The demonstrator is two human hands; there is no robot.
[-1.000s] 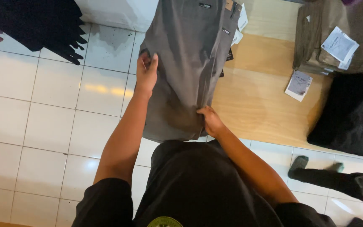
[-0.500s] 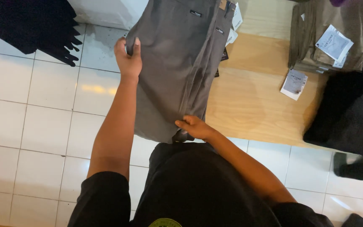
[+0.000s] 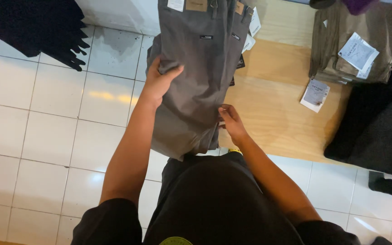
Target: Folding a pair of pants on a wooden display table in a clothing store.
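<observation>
- A white tiled floor [image 3: 46, 131] fills the left and bottom of the frame; a pale wooden bench [image 3: 273, 113] takes up the upper right.
- Two white paper tags lie at the right of the frame: one rectangular tag [image 3: 358, 52] on top of a folded olive-brown garment [image 3: 389, 27], and a greyer card tag [image 3: 316, 94] flat on the bench just below that garment.
- More white tags [image 3: 252, 27] poke out from behind the right edge of the grey trousers, at top centre.
- The grey trousers [image 3: 196, 81] hang lengthwise down the centre of the frame, half over the bench's left edge and half over the floor. They carry a tan patch and a white label at the waistband and two small dark tabs lower down.
- The left hand [image 3: 159, 81] grips the trousers' left edge, fingers curled round the cloth with the thumb on the front.
- The right hand [image 3: 231, 122] pinches the right edge lower down, its fingers nearly closed on the fabric.
- One black folded garment [image 3: 377, 131] lies at the right edge.
- A dark garment [image 3: 37, 27] hangs in the upper left corner.
</observation>
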